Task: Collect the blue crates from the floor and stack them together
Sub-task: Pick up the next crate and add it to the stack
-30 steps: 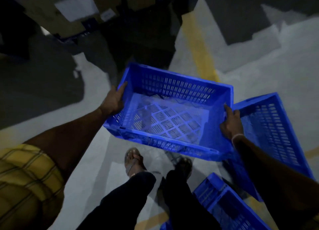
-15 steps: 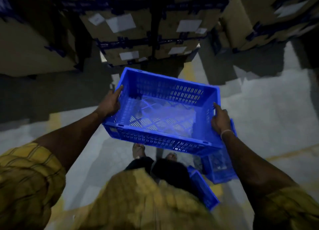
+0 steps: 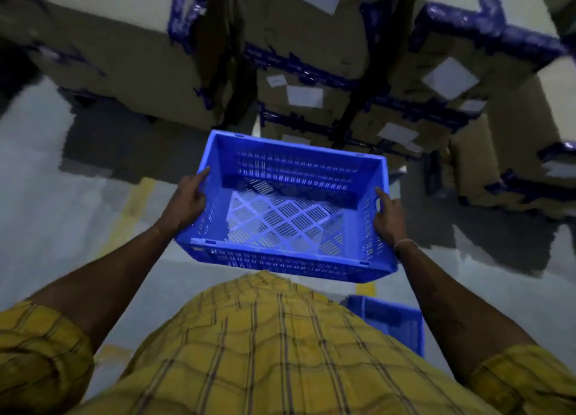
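I carry an empty blue slotted crate (image 3: 290,177) level in front of my waist, off the floor. My left hand (image 3: 187,201) grips its left short wall, thumb along the rim. On the opposite short wall my right hand (image 3: 388,219) holds on, a thin band at the wrist. A second blue crate (image 3: 396,322) lies on the floor low at the right, mostly hidden behind my yellow checked shirt and right forearm.
Stacks of cardboard boxes (image 3: 311,96) with blue strapping and white labels stand on the grey floor just ahead, filling the upper view. A faded yellow line (image 3: 134,209) runs along the floor at the left.
The view has risen from the floor to the box stacks. The crate in my hands has come up and closer to my body. The floor crates have dropped nearly out of sight.
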